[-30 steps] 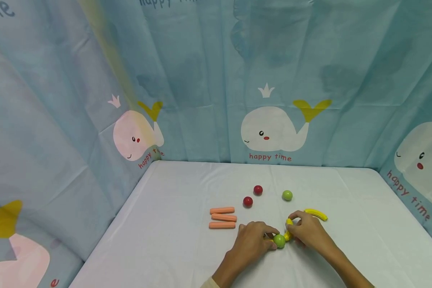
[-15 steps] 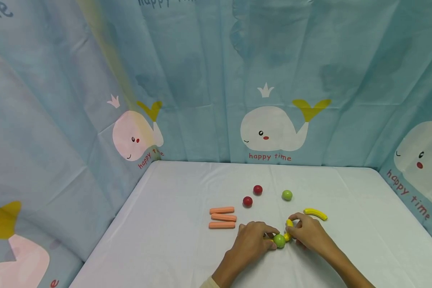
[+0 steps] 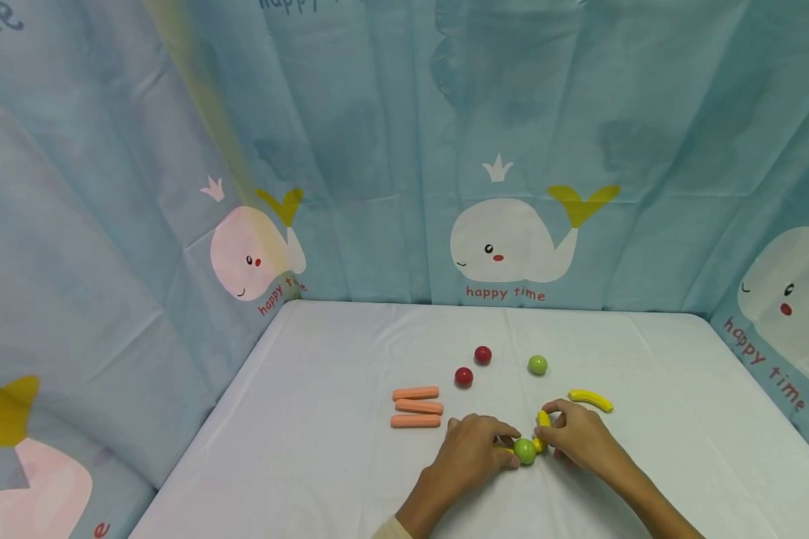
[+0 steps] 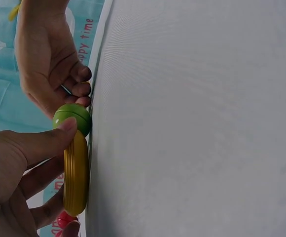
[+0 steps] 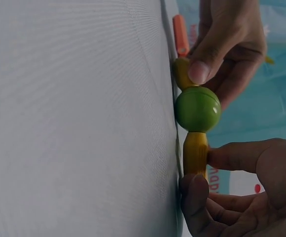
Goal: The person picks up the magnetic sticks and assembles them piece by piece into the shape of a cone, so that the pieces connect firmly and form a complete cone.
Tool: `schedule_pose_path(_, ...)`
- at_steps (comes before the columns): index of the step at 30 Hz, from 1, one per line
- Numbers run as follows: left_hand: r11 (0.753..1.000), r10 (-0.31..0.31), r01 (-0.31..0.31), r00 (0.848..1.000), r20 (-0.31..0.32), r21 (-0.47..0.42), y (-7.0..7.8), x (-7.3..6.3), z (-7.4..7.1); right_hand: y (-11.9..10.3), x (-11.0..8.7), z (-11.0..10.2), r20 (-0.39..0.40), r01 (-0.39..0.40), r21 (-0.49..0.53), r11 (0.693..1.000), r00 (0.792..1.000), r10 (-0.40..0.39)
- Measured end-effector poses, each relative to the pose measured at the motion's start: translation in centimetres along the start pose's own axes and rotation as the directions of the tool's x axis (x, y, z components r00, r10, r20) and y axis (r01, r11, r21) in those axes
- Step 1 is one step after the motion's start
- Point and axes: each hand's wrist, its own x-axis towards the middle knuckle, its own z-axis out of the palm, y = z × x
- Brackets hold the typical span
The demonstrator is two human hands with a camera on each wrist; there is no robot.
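A green ball with a groove lies on the white tabletop between two yellow toy bananas. On its left, my left hand grips one ridged yellow banana, mostly hidden by the fingers in the head view. The left thumb's tip lies where that banana meets the ball. My right hand pinches the other yellow banana between thumb and fingers. In the right wrist view, the ball touches the ends of both bananas, making a row.
Beyond the hands lie two red balls, another green ball and a loose yellow banana. Three orange sticks lie left of them. Whale-printed blue curtains border the white table at the back and sides.
The green ball and the banana in my right hand have shifted very slightly to the right. Both hands keep their hold, and the other pieces lie where they were.
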Motion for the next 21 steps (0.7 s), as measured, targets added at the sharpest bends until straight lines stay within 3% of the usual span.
schedule_pose_path(6, 1.000, -0.013, 0.014, 0.999, 0.038, -0.027, 0.05, 0.08, -0.07, 0.10, 0.10, -0.03, -0.003, 0.016, -0.017, 1.000, 1.000, -0.016)
schedule_pose_path(13, 0.999, 0.003, -0.002, 0.999, 0.040, -0.045, 0.35, -0.02, -0.10, -0.29, -0.34, 0.08, 0.017, 0.030, -0.116, 0.993, 0.999, -0.028)
schedule_pose_path(21, 0.996, 0.010, -0.005, 0.998, 0.057, -0.088, 0.29, -0.06, -0.03, -0.65, -0.79, 0.18, 0.055, 0.027, -0.065, 0.997, 0.998, -0.023)
